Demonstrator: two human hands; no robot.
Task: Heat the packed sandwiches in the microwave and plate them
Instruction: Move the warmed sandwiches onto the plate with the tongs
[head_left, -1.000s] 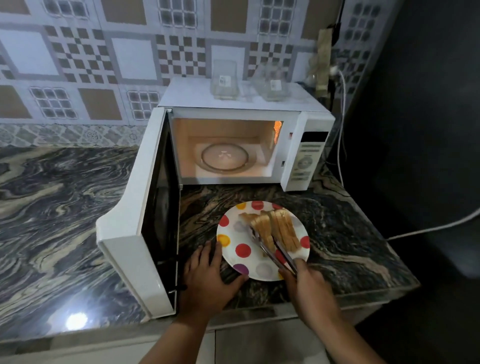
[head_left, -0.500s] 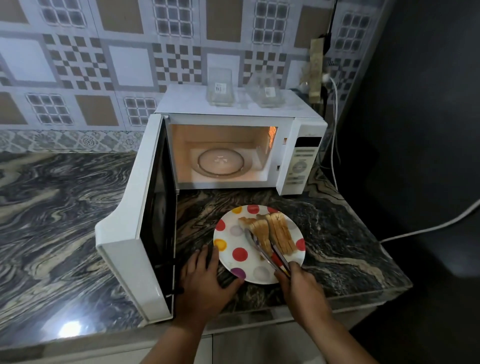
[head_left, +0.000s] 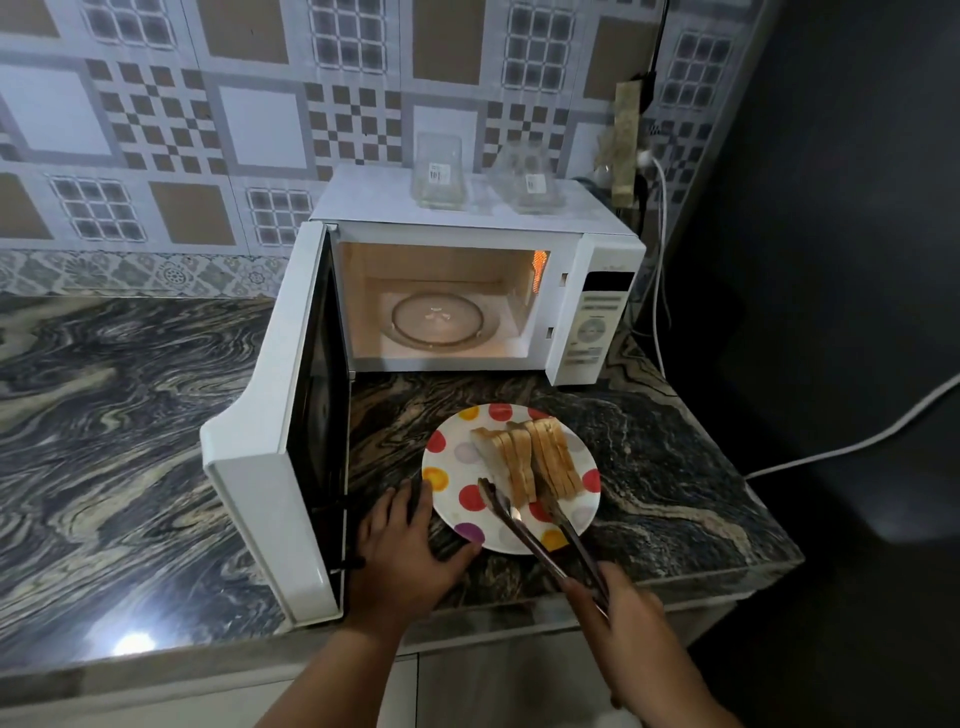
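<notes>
Sandwiches (head_left: 530, 460) on edge in a row on plate (head_left: 452, 499), worktop (head_left: 649, 467) before microwave (head_left: 467, 291) | right hand (head_left: 631, 631) fingers grip tongs (head_left: 535, 530), tips parted by near slices | left hand (head_left: 402, 545) flat, fingers spread, touching rim | risk: nudge topples slices, plate skids | microwave open, turntable bare | two clear packs (head_left: 439, 174) on top, contents unclear

The open microwave door (head_left: 270, 457) walls off the plate's (head_left: 457, 514) left; counter (head_left: 665, 467) right of it lies bare

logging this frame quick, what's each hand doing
Left hand: open, flat on the counter, touching the plate.
Right hand: grips the tongs, their tips apart.
</notes>
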